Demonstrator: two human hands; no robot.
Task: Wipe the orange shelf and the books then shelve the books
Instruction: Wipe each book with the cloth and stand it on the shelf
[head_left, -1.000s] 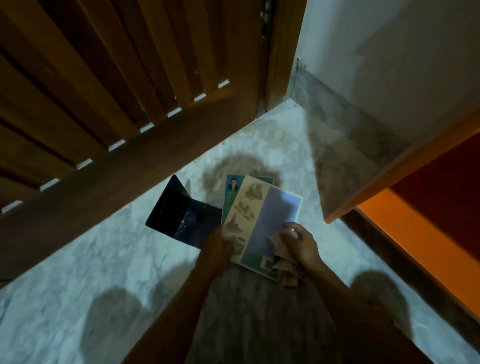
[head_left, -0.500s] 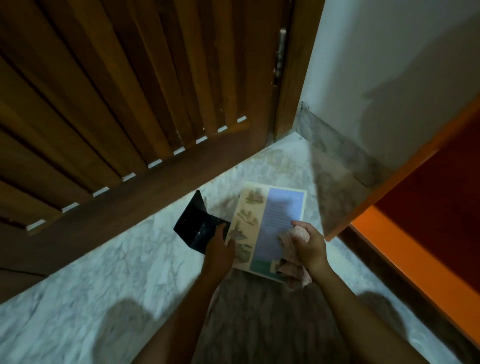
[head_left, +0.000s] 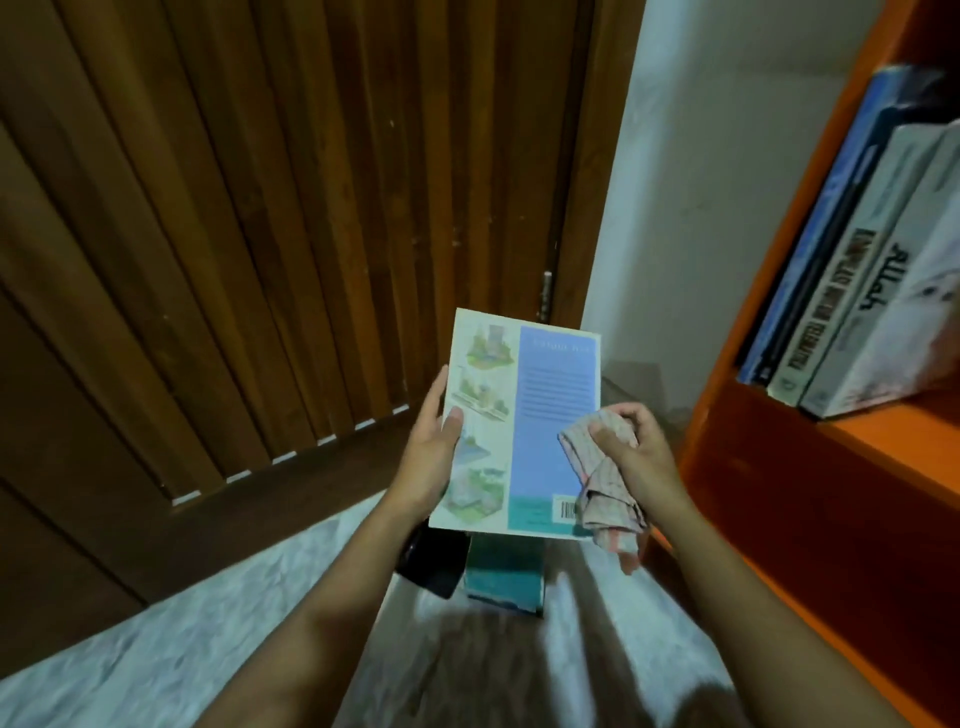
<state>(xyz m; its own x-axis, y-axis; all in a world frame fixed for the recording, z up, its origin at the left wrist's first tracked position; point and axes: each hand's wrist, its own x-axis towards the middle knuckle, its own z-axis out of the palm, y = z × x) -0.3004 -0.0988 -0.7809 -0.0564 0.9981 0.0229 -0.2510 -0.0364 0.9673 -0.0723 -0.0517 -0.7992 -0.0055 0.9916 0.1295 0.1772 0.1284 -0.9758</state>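
My left hand (head_left: 434, 454) grips the left edge of a thin book (head_left: 524, 415) with a blue back cover and small pictures, held up above the floor. My right hand (head_left: 631, 447) holds a bunched checked cloth (head_left: 605, 488) against the book's lower right corner. Below the raised book a teal book (head_left: 504, 579) and a black book (head_left: 431, 558) lie on the marble floor. The orange shelf (head_left: 883, 441) stands at the right, with several books (head_left: 872, 291) upright on its upper board.
A brown slatted wooden door (head_left: 260, 234) fills the left and centre. A white wall (head_left: 701, 208) runs between door and shelf. The pale marble floor (head_left: 182, 649) spreads below my arms.
The book has been lifted off the floor pile and raised towards me. The view has tilted up, bringing the shelved books into sight. The cloth stays in my right hand.
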